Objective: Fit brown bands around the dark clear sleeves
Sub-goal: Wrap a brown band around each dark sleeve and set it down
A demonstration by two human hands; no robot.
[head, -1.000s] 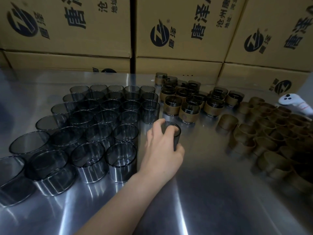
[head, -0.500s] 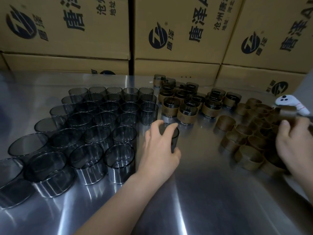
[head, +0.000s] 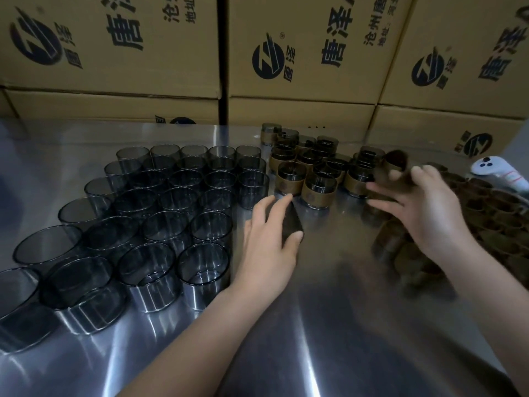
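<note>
Several bare dark clear sleeves (head: 160,233) stand in rows on the left of the steel table (head: 329,325). My left hand (head: 269,245) grips one dark clear sleeve (head: 290,223) just right of those rows, tilted in my fingers. My right hand (head: 423,213) holds a brown band (head: 393,167) raised above the table; it is motion-blurred. A heap of loose brown bands (head: 486,222) lies at the right. Several sleeves with bands fitted (head: 317,187) stand at the back centre.
Stacked cardboard boxes (head: 309,53) with dark printed logos wall off the table's far side. A white handheld controller (head: 498,173) lies at the far right beside the band heap. The steel surface reflects light in the foreground.
My right hand came in from the right, picked a brown band off the heap and lifted it toward the centre. My left hand kept hold of its sleeve and tilted it.
</note>
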